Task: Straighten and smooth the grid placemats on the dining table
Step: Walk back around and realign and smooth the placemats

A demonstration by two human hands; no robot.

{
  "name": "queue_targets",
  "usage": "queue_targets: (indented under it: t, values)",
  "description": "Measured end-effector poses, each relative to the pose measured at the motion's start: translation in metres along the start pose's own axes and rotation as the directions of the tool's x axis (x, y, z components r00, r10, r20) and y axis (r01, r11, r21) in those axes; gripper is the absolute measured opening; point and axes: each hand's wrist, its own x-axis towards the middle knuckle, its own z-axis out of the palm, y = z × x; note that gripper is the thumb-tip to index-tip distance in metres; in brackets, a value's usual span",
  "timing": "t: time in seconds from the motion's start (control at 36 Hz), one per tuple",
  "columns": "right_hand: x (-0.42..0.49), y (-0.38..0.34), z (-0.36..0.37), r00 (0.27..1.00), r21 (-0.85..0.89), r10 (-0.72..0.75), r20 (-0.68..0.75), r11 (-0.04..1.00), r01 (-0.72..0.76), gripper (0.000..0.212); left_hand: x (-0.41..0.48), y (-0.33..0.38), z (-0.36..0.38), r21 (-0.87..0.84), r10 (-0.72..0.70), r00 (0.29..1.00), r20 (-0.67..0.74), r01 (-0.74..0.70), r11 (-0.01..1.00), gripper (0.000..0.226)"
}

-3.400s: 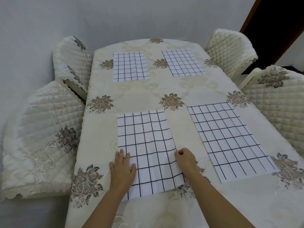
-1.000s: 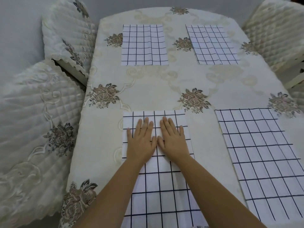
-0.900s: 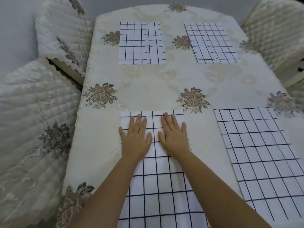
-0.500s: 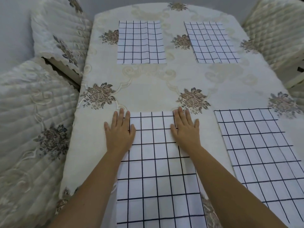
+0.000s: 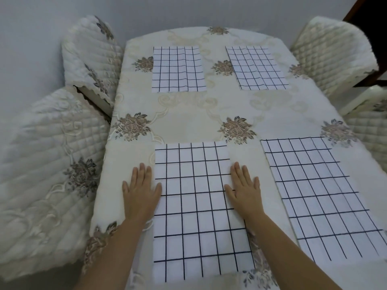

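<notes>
Several white placemats with dark grid lines lie on the cream floral tablecloth (image 5: pixel 188 114). The near left placemat (image 5: pixel 196 206) lies flat between my hands. My left hand (image 5: pixel 141 192) rests flat on the cloth at its left edge, the thumb just touching the mat. My right hand (image 5: pixel 245 191) lies flat with straight fingers over its right edge. The near right placemat (image 5: pixel 322 193) lies skewed, slanting to the right. The far left placemat (image 5: pixel 178 69) shows faint ripples. The far right placemat (image 5: pixel 257 68) is also slightly angled.
Quilted cream chairs stand around the table: two on the left (image 5: pixel 41 174) (image 5: pixel 90 57) and two on the right (image 5: pixel 333 53) (image 5: pixel 372 126). A grey wall (image 5: pixel 188 9) runs behind, with a dark doorway (image 5: pixel 374 17) at the top right.
My hands slid apart from the middle of the near left placemat out to its side edges and drew back toward me. The view pulled back and rose.
</notes>
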Motion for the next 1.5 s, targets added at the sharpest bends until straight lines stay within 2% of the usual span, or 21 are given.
queue_targets:
  t: [0.08, 0.22, 0.39, 0.58, 0.69, 0.89, 1.11, 1.25, 1.31, 1.36, 1.42, 1.5]
  values:
    - [-0.022, 0.001, 0.003, 1.0, 0.006, 0.01, 0.006, 1.0, -0.01, 0.074, -0.019, -0.007, 0.003, 0.017, 0.005, 1.0, 0.008, -0.005, 1.0, 0.067]
    - [-0.055, 0.003, 0.008, 0.999, 0.018, 0.038, 0.011, 0.999, -0.038, 0.075, -0.052, -0.018, 0.009, 0.028, 0.012, 1.0, 0.013, -0.012, 1.0, 0.09]
    - [-0.089, 0.008, 0.016, 0.999, 0.009, 0.037, 0.02, 0.999, -0.038, 0.074, -0.083, -0.028, 0.013, 0.044, 0.043, 0.999, 0.003, -0.043, 0.998, 0.092]
    - [-0.118, 0.012, 0.023, 0.999, -0.001, 0.047, -0.012, 0.999, -0.047, 0.082, -0.109, -0.036, 0.019, 0.061, 0.034, 0.999, -0.025, -0.032, 0.998, 0.081]
    - [-0.132, 0.011, 0.022, 0.997, 0.021, 0.05, -0.056, 0.999, -0.049, 0.069, -0.122, -0.036, 0.021, 0.043, 0.043, 0.998, -0.045, -0.041, 0.998, 0.076]
    - [-0.155, 0.017, 0.028, 0.998, 0.094, 0.017, -0.057, 0.995, -0.012, 0.07, -0.143, -0.035, 0.025, 0.052, 0.038, 0.997, -0.072, -0.035, 0.998, 0.061]
    - [-0.167, 0.023, 0.027, 0.998, 0.138, -0.027, -0.055, 0.99, 0.034, 0.072, -0.174, -0.034, 0.034, -0.006, -0.007, 0.993, -0.119, 0.006, 1.0, 0.062]
    - [-0.17, 0.03, 0.024, 0.995, 0.206, -0.059, -0.077, 0.976, 0.074, 0.076, -0.198, -0.025, 0.037, -0.046, -0.117, 0.986, -0.122, 0.112, 0.993, 0.069]
    - [-0.169, 0.033, 0.019, 0.996, 0.278, -0.057, -0.064, 0.958, 0.073, 0.077, -0.208, -0.016, 0.035, -0.099, -0.192, 0.974, -0.119, 0.181, 0.978, 0.071]
    - [-0.166, 0.034, 0.006, 0.999, 0.387, -0.051, -0.02, 0.92, 0.055, 0.063, -0.217, -0.002, 0.032, -0.19, -0.282, 0.954, -0.1, 0.26, 0.947, 0.07]
    - [-0.164, 0.034, -0.012, 0.998, 0.569, -0.052, 0.02, 0.822, 0.032, 0.029, -0.223, 0.018, 0.026, -0.314, -0.348, 0.93, -0.122, 0.296, 0.902, 0.068]
    - [-0.165, 0.036, -0.044, 0.996, 0.758, -0.002, 0.087, 0.649, -0.065, 0.019, -0.228, 0.057, 0.017, -0.447, -0.375, 0.918, -0.133, 0.282, 0.849, 0.047]
